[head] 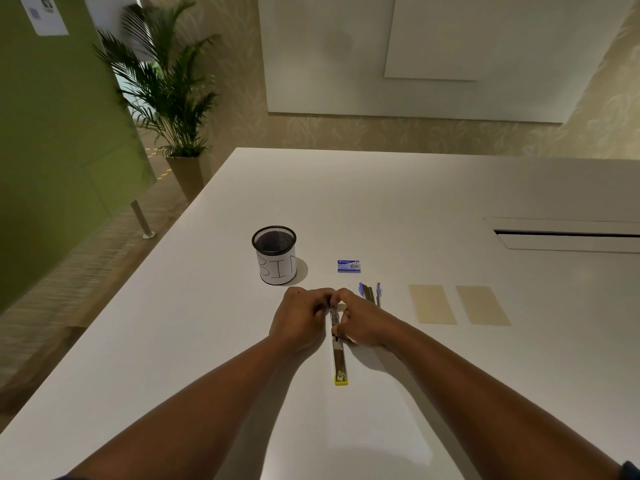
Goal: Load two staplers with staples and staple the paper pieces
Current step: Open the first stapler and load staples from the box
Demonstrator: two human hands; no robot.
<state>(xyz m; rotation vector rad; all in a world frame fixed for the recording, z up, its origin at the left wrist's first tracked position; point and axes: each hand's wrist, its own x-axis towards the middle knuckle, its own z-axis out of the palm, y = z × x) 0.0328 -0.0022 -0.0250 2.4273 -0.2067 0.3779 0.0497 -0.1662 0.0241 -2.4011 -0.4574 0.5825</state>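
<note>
White table [207,341] holds an opened yellow stapler [338,362], both hands, left [299,318] and right [360,322], pinching its far end together, near a staple box [348,266].

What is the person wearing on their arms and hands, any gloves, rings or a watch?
Nothing shows on the left hand or right hand: no gloves, rings or watch visible. Both forearms are bare. Only a dark sleeve edge peeks in at the bottom right corner.
</note>
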